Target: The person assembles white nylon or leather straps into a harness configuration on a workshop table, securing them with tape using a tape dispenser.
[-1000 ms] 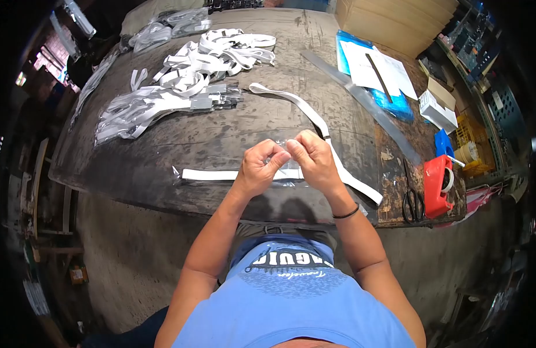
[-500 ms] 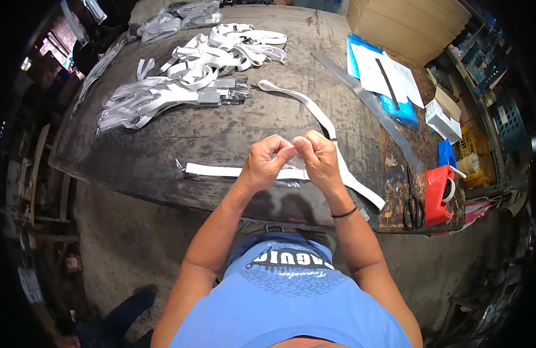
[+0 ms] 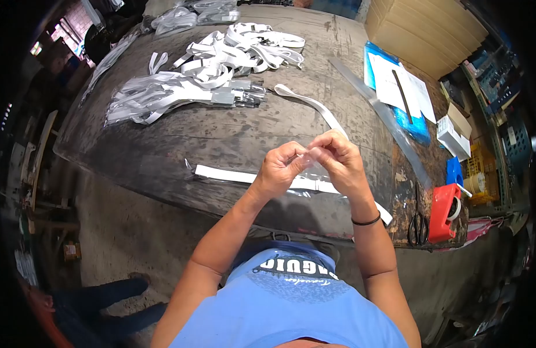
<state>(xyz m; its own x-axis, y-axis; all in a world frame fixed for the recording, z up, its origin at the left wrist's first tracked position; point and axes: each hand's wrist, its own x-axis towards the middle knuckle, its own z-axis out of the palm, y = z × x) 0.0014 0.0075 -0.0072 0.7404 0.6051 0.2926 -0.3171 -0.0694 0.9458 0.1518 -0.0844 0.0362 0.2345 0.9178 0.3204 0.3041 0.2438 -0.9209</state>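
My left hand and my right hand are close together above the worktable, fingertips pinching a piece of clear plastic film between them. Beneath them a white strap lies along the near part of the table, with clear plastic around its middle. Another white strap runs from the table's middle toward my right hand, which hides part of it. Its far end shows beyond my right wrist.
On the table are a pile of white straps, bagged straps, a long metal ruler, papers, scissors and a red tape dispenser. A person's legs show at lower left.
The view has shifted, so the table's contents sit further right and lower. My hands still pinch together, now with more film showing between them. More of the other person shows at lower left.
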